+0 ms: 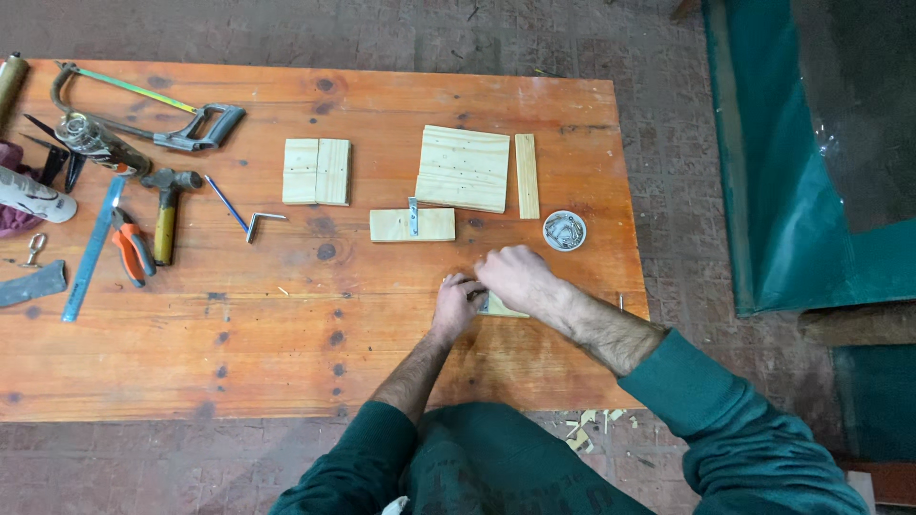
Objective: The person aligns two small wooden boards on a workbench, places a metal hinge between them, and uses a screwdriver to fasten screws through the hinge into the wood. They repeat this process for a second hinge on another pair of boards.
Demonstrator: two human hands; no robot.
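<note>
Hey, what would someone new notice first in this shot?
Probably the two hands, left hand and right hand, pressed together over a small wood piece near the orange table's front edge. Next, the pale wood blocks mid-table and the tools at far left, like the hacksaw.

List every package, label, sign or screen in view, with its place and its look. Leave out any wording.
White tube: far left edge of the wooden table, lying on its side, white with dark markings, partly cut off by the frame.
Round tin: right side of the table, beyond the right hand, small, silvery, open, holding metal bits.
No signs or screens show.
</note>
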